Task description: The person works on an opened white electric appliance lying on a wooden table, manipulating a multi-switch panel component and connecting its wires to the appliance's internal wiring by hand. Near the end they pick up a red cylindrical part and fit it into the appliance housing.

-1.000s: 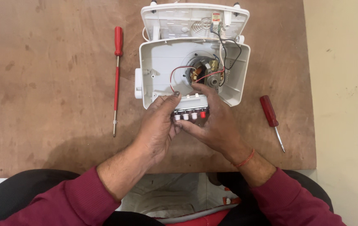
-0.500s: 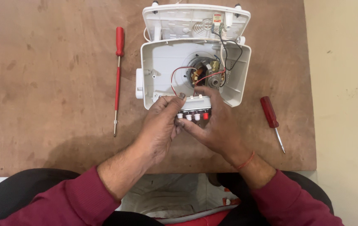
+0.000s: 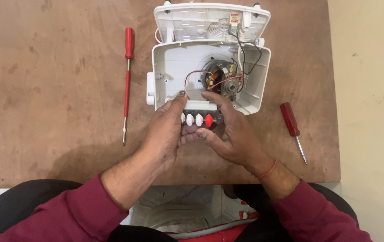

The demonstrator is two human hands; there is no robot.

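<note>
Together, the left hand (image 3: 167,130) and right hand (image 3: 230,134) are closing around a push-button switch block (image 3: 197,119), three white keys and one red, pinching it between thumbs and fingers at the near edge of the opened white appliance housing (image 3: 169,71). Inside that housing the motor (image 3: 221,78) is lying exposed, red and black wires (image 3: 192,76) trailing loose, and beyond it the detached cover (image 3: 201,20) is lying inside-up. The block looks not yet seated, so reassembly or removal appears unfinished. Left of the housing a long red screwdriver (image 3: 128,80) is resting idle; right of it, a shorter one (image 3: 292,125).
</note>
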